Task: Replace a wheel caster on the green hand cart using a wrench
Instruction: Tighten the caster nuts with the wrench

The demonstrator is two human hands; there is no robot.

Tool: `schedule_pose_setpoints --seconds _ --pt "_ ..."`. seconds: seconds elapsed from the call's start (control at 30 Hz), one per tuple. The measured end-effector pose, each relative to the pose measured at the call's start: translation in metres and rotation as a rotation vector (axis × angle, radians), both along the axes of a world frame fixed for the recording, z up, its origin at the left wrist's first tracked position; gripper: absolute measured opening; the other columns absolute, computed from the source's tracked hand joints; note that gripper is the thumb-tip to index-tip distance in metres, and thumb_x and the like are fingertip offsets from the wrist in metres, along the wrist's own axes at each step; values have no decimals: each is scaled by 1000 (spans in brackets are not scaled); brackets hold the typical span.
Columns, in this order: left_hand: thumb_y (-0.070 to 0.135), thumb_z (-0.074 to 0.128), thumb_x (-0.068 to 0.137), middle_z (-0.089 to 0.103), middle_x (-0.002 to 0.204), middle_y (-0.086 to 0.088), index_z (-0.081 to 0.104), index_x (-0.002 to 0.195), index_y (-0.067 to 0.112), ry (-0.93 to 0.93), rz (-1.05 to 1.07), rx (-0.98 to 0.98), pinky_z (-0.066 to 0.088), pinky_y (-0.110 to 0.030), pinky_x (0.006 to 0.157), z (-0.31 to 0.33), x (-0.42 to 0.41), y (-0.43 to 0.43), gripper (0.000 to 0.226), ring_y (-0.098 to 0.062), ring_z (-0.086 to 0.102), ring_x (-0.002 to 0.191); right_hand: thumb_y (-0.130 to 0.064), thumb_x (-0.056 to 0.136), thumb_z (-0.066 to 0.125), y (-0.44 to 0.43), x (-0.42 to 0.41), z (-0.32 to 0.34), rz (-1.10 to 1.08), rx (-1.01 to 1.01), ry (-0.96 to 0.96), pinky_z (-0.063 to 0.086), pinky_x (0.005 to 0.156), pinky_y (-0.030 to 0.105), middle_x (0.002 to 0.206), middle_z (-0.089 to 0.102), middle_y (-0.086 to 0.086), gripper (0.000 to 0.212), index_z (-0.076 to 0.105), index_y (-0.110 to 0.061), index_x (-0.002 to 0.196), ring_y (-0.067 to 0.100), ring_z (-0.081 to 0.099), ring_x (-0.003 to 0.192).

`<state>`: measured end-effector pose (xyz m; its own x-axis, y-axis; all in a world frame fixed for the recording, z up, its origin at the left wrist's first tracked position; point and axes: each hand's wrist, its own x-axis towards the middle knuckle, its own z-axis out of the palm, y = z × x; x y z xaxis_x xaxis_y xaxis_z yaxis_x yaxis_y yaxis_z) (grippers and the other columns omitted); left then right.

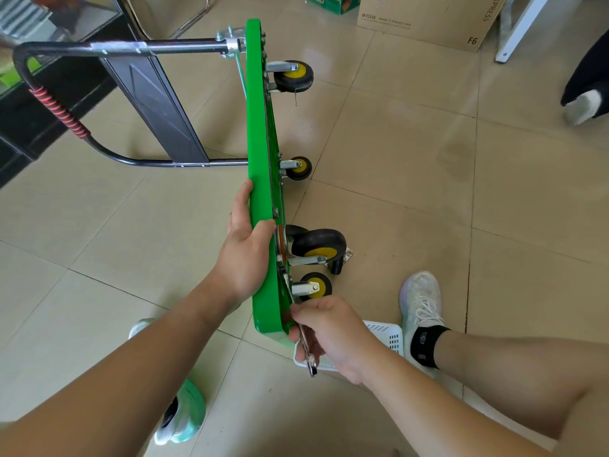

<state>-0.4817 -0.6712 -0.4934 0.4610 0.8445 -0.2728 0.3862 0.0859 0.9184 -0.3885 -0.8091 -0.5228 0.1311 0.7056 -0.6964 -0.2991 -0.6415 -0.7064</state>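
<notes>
Green hand cart stands tipped on its long edge on the tiled floor, deck upright, underside facing right, all wheels off the floor and pointing right. Black folding handle with red wrap sticks out to the left. Four casters show on the underside: far caster at the top, second caster below it, big near caster with a yellow hub, small near caster lowest. Left grip is wrapped over the deck's upper edge beside the big near caster, thumb on the top face, fingers curled onto the underside side, holding the cart upright. Right grip is closed round the wrench, fingers curled over the shaft; the wrench's tail pokes out below the palm, and its head runs up to the mounting plate of the small near caster, against the deck. Whether the head sits on a nut cannot be told. White plastic basket lies on the floor under the right grip, touching the cart's near corner. White shoe right of it, green shoe lower left. Cardboard box at the far edge.
</notes>
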Motion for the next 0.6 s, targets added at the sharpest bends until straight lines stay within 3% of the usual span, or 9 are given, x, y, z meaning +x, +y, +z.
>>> schedule_pose_setpoints --seconds 0.07,0.27,0.47,0.6 --pt "44 39 85 49 145 3 11 151 60 -2 -4 -1 51 -50 102 0 0 0 74 -22 61 117 -13 102 55 3 3 3 18 -12 23 43 45 27 60 65 2 20 65 4 98 18 59 42" --pt "43 38 85 50 144 3 11 153 57 -1 -2 1 53 -45 97 0 0 1 75 -21 62 113 -16 102 53 1 0 -8 189 -61 -217 39 42 22 65 69 -2 21 69 -2 96 22 66 52" --pt "44 41 83 50 144 3 13 152 59 -11 10 -6 51 -50 103 -3 1 2 75 -22 61 118 -14 101 56 8 2 11 23 -41 33 37 35 20 62 63 5 22 64 6 102 18 61 44" --pt "48 42 80 50 145 3 14 149 62 -20 9 -12 50 -51 104 -3 0 2 75 -22 61 119 -15 102 53 15 8 19 -2 -43 194 37 35 19 60 61 4 16 60 -1 97 16 60 45"
